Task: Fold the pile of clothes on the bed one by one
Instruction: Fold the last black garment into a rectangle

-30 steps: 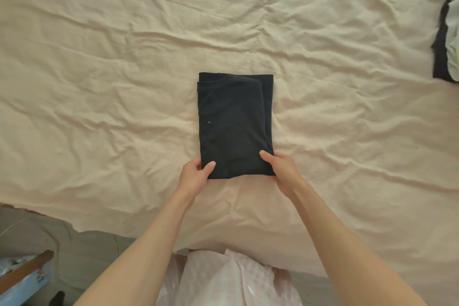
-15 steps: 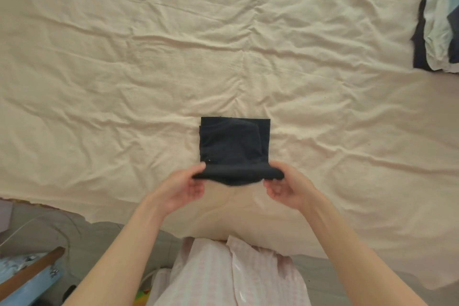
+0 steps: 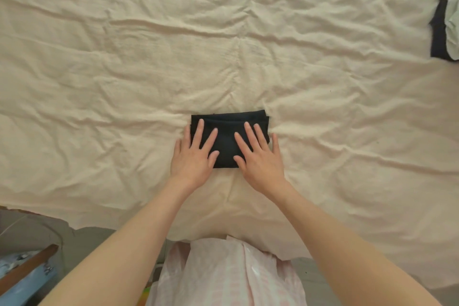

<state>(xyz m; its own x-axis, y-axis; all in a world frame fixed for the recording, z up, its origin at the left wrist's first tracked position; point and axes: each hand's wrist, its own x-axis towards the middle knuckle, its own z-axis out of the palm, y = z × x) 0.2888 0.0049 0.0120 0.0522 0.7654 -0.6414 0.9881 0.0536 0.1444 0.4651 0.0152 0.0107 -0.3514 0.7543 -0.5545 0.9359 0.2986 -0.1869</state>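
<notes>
At the bottom of the frame, a pink checked shirt (image 3: 223, 278), and both bare arms reach up toward centre. Left hand (image 3: 192, 156) lies flat, fingers straight and spread, pressing the left half of the folded black garment (image 3: 227, 136). Right hand (image 3: 259, 156) matches it, fingers spread flat on the right half, gripping nothing. The garment sits just below centre on the wrinkled cream bedsheet (image 3: 124, 69), its layered edges showing along the far side. The risk, as I judge it: the thick bundle could spring open once pressure lifts, or slide on the creased sheet. Far upper right, the waiting pile of clothes (image 3: 444, 15) peeks in.
</notes>
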